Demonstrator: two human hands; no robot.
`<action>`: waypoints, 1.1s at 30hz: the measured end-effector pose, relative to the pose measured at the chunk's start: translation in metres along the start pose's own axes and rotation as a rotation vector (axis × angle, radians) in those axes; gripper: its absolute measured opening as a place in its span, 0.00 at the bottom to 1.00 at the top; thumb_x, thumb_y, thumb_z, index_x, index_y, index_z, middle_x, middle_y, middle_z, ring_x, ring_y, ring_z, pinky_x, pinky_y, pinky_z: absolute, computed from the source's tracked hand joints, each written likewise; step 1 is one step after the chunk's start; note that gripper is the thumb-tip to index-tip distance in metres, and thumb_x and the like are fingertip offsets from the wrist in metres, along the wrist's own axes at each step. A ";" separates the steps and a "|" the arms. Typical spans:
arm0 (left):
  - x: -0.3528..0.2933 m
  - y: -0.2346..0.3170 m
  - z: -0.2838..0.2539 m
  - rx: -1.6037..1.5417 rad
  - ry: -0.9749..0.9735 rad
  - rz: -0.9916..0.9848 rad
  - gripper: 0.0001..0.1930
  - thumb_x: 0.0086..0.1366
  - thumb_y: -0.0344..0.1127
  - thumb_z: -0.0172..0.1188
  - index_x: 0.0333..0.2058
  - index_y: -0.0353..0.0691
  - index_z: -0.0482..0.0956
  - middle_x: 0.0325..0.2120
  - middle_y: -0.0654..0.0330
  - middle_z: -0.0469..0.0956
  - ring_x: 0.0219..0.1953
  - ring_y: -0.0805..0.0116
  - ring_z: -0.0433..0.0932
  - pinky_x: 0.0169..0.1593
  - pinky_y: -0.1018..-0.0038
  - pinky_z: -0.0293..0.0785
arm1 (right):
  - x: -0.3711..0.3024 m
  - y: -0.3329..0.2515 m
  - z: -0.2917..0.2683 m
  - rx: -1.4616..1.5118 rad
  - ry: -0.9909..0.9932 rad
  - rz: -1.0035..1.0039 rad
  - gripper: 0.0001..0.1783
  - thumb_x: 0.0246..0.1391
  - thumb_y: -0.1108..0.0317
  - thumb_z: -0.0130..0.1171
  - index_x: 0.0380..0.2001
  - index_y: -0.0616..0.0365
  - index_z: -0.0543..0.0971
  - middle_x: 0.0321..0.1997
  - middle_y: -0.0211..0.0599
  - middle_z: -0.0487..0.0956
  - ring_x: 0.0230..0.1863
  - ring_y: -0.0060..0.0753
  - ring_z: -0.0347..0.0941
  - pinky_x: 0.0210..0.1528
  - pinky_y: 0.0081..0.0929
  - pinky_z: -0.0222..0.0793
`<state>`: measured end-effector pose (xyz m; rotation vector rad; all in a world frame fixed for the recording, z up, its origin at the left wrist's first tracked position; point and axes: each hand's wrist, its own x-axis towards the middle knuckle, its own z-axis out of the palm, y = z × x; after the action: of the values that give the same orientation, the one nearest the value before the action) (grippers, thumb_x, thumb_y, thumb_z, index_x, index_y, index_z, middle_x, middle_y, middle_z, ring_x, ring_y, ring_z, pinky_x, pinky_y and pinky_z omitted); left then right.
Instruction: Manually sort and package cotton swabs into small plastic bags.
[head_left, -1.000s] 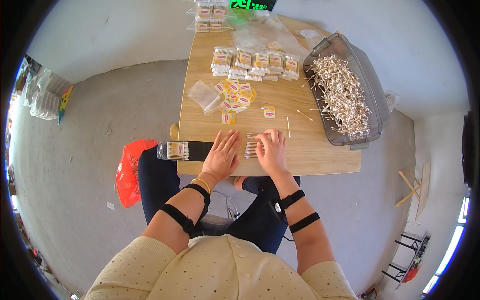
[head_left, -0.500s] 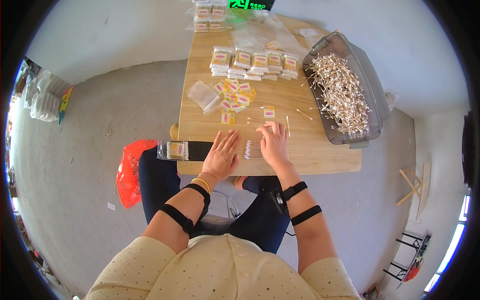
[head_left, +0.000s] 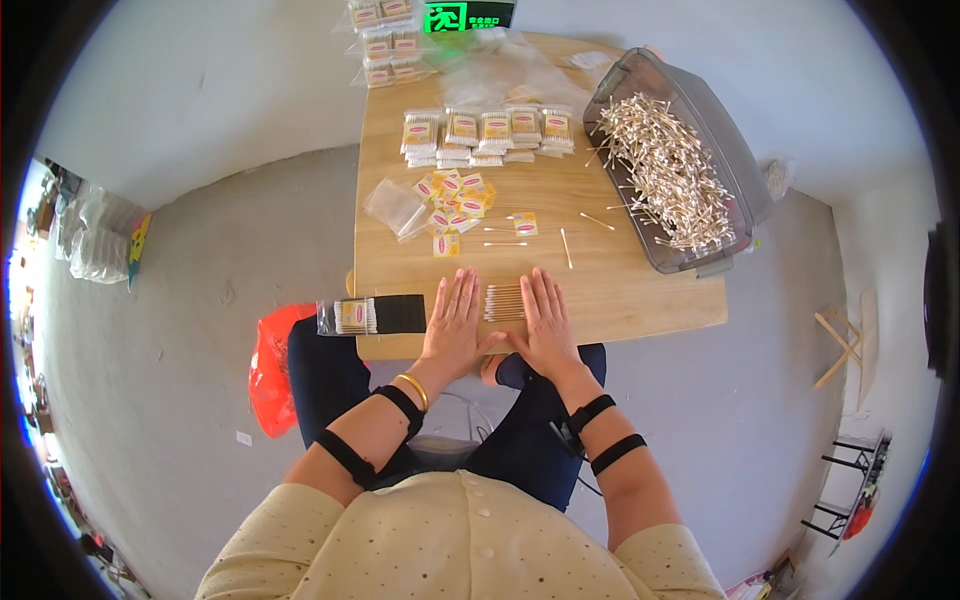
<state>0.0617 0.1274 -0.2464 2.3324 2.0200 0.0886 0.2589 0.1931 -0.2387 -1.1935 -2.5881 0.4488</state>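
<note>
A flat row of cotton swabs [head_left: 504,303] lies crosswise near the table's front edge, between my two hands. My left hand [head_left: 453,328] is stretched out flat along the row's left end, fingers together and pointing away from me. On the other side, my right hand [head_left: 545,325] lies flat too, its fingers at the row's right end. The thumbs nearly meet below the swabs. To the left of my left hand is a black strip [head_left: 402,313], and a clear pack of swabs with a yellow card [head_left: 355,316] sits at its outer end.
Yellow cards [head_left: 457,205] are heaped beyond my hands, beside clear bags [head_left: 393,210]. Several loose swabs [head_left: 567,248] lie near a single card [head_left: 525,225]. Filled swab packs [head_left: 495,132] are stacked behind. A grey bin [head_left: 740,160] full of swabs stands at right.
My right hand, bent-fingered over the right part of the row before, has straightened and lies flat at its end. My left hand stays flat on the left. The whole view has shifted slightly.
</note>
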 end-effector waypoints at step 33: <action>-0.045 0.000 -0.016 -0.470 0.119 0.052 0.32 0.66 0.43 0.63 0.65 0.38 0.66 0.68 0.47 0.61 0.73 0.47 0.56 0.75 0.48 0.49 | 0.005 -0.023 0.016 -0.129 -0.075 0.070 0.52 0.64 0.38 0.52 0.76 0.64 0.48 0.80 0.62 0.43 0.82 0.58 0.36 0.82 0.50 0.34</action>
<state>0.0543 0.0830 -0.2305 2.1159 1.7404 0.6427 0.2345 0.1800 -0.2446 -1.3370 -2.6814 0.3505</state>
